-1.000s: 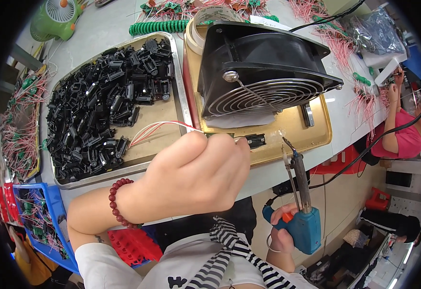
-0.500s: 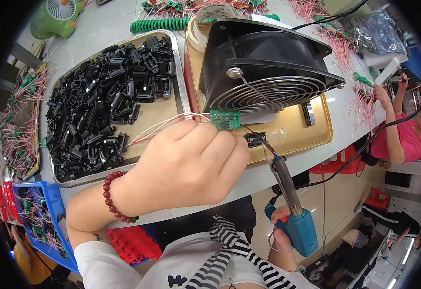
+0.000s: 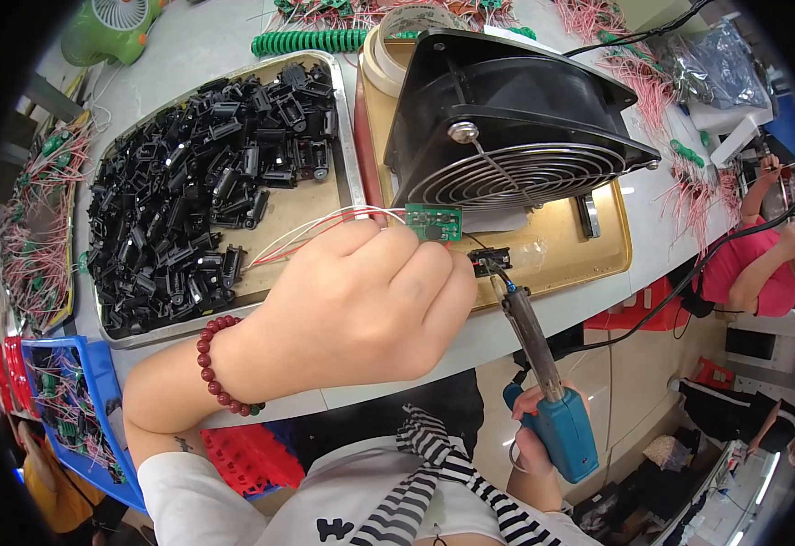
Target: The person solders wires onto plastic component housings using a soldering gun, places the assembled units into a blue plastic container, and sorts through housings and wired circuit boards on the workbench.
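My left hand (image 3: 370, 300), with a red bead bracelet on its wrist, is closed at a small green circuit board (image 3: 434, 221) that juts out past the knuckles. Its fingertips are hidden beneath the hand. White and red wires (image 3: 311, 229) trail leftward from the board. Just beyond my fingers lies a small black plastic holder (image 3: 490, 261), with a dark wire running to it. A blue-handled soldering gun (image 3: 566, 437) sits in my right hand (image 3: 532, 446), fingers wrapped round the grip. Its tip meets the black holder.
A metal tray (image 3: 343, 136) heaped with black holders is at the left. Behind the board, a black fan (image 3: 516, 118) stands on a gold tray (image 3: 611, 246), beside tape rolls (image 3: 384, 59). A blue crate (image 3: 97, 391) of wired boards is at lower left; a co-worker in pink (image 3: 761, 273) sits at right.
The soldering gun's tip has shifted slightly left along the black holder. My left hand keeps its grip, and the view has moved a little. The co-worker's near arm has pulled back from the wires.
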`<state>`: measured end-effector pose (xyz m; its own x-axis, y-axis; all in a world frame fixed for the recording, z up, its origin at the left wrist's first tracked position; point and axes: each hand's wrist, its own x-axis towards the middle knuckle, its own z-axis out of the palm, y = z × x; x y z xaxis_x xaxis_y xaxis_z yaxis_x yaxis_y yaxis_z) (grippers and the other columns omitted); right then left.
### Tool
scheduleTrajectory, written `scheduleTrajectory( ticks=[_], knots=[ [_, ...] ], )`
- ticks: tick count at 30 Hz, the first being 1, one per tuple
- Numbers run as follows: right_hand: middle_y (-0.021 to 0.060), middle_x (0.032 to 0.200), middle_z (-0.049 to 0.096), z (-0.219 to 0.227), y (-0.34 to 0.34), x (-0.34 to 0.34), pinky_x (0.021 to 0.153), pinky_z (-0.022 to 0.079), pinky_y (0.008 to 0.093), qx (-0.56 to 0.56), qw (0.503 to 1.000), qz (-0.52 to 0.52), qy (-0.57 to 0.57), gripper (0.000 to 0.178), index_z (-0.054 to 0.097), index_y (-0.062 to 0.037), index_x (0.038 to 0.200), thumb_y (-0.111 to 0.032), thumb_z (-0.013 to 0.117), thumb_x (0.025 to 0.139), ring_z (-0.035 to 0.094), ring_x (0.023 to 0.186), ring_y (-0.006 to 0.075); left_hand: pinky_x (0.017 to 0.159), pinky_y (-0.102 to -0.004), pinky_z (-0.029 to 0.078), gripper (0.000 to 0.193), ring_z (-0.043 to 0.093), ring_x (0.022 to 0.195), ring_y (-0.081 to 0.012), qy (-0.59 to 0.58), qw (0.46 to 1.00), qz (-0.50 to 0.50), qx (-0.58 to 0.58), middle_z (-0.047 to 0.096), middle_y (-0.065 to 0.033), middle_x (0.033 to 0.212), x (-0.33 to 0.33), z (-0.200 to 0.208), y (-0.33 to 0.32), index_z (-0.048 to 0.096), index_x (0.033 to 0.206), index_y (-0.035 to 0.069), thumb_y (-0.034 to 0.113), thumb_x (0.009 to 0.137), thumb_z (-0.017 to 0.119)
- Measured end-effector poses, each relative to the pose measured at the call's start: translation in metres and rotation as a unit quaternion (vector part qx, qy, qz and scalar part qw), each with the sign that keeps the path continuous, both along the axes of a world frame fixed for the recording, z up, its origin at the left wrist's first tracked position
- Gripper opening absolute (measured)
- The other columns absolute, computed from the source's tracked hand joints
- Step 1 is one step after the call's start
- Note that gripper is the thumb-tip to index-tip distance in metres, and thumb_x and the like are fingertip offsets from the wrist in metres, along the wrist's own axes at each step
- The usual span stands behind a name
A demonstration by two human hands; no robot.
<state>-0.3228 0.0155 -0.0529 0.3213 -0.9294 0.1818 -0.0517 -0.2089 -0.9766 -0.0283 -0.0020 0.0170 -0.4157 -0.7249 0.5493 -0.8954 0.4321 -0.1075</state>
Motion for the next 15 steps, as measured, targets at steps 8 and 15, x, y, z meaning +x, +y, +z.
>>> scheduleTrajectory(
  ticks=[8,15],
  knots=[
    [0.0085,0.08,0.057,0.0001,-0.0012,0.0002,0.069,0.045,0.0313,-0.002,1.0,0.004,0.007,0.036,0.054,-0.0031,0.096,-0.017,0.076,0.07,0.056,0.074,0.02,0.052,-0.0265,0.042,0.023,0.05,0.059,-0.0147,0.006,1.0,-0.009,-0.008,0.053,-0.0034,0.073,0.0,-0.0031,-0.0027,0.063,0.085,0.001,0.007,0.063,0.066],
    [0.0086,0.08,0.057,-0.0021,0.0006,-0.0015,0.068,0.044,0.0304,0.0,1.0,0.001,0.018,0.039,0.053,-0.0028,0.099,-0.017,0.076,0.07,0.055,0.073,0.0197,0.051,-0.027,0.04,0.022,0.047,0.057,-0.0146,0.031,0.999,-0.024,-0.01,0.05,-0.003,0.07,0.0,-0.0047,-0.0039,0.062,0.084,-0.001,0.007,0.063,0.065]
  ],
)
